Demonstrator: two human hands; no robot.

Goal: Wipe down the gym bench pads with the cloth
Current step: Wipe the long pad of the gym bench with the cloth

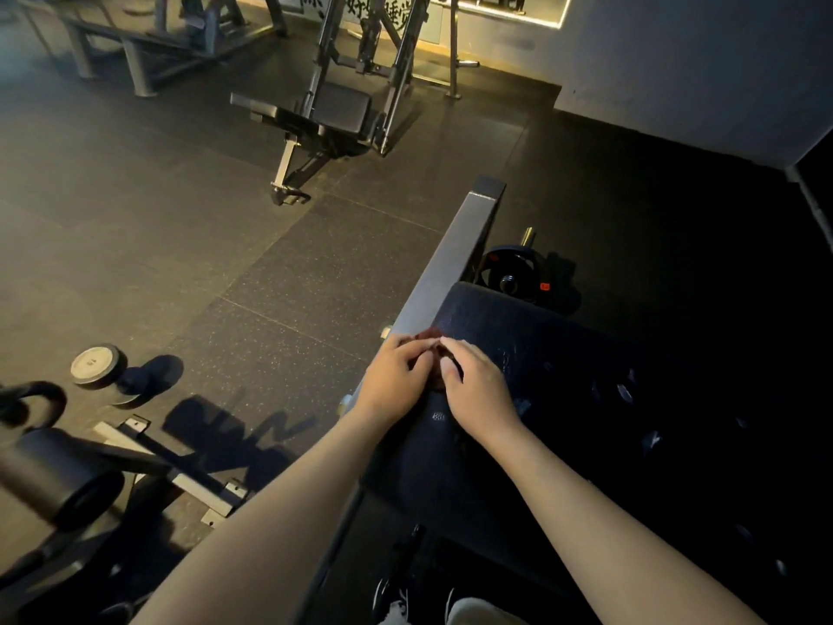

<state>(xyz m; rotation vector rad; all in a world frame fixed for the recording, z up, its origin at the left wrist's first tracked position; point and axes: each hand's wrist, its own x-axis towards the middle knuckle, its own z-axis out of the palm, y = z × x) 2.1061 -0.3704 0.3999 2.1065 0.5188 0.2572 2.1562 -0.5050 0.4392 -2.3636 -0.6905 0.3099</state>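
Gripping crumpled dark-red cloth (pixel 431 341), left hand (pixel 393 377) and right hand (pixel 478 391), atop black pad (pixel 568 354)

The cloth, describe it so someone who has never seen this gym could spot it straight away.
Start at the big dark bench pad in the right foreground, edged on its left by a grey metal beam. At the pad's left edge, the left hand and right hand meet around a small bunched cloth. It is dark red, the only reddish thing against the black padding.
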